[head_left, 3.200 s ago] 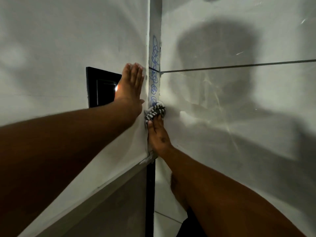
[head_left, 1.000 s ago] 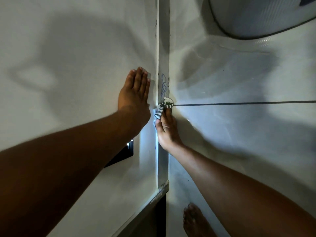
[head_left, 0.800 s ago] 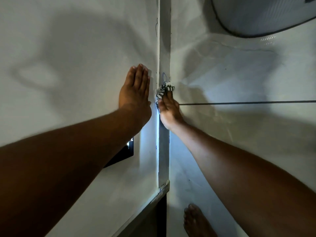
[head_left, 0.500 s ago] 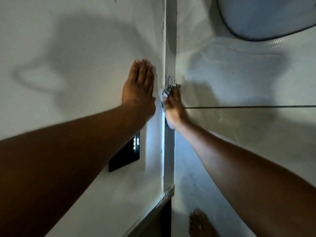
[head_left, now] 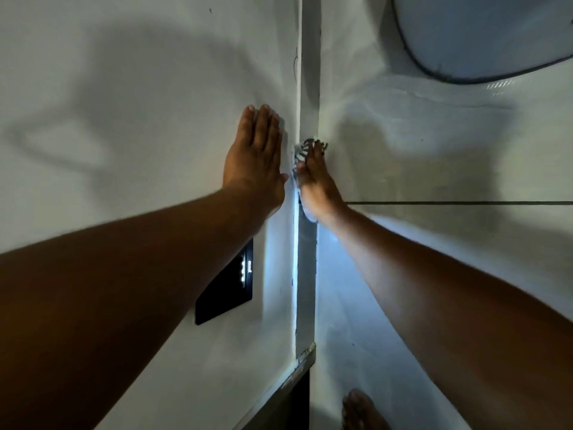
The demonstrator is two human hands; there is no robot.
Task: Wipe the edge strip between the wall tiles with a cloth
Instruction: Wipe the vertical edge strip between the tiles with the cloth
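- Where the two tiled walls meet, the edge strip (head_left: pixel 307 274) runs as a narrow pale band, its long axis from 12 to 6 o'clock down the middle of the view, ending at a ledge near the bottom.
- Pressed against that strip, the cloth (head_left: pixel 301 152) is a small bunched wad with dark and white stripes; it sits just above the centre and peeks out at 12 and 9 o'clock of the fingers covering it.
- Right hand (head_left: pixel 316 184): fingers held together and laid over the cloth, pinning it to the strip, fingertips pointing to 12 o'clock (how the thumb grips underneath cannot be told).
- Left hand (head_left: pixel 255 159): flat and empty, fingers straight and close together, palm pressed on the left wall tile (head_left: pixel 139 103) just at 9 o'clock of the strip.
- A dark grout line (head_left: pixel 459 202) runs toward 3 o'clock from the right wrist.
- A black panel (head_left: pixel 229 293) with small lit marks, too blurred to read, sits at 7 o'clock of the cloth.
- A bare foot (head_left: pixel 359 411) shows at 6 o'clock.
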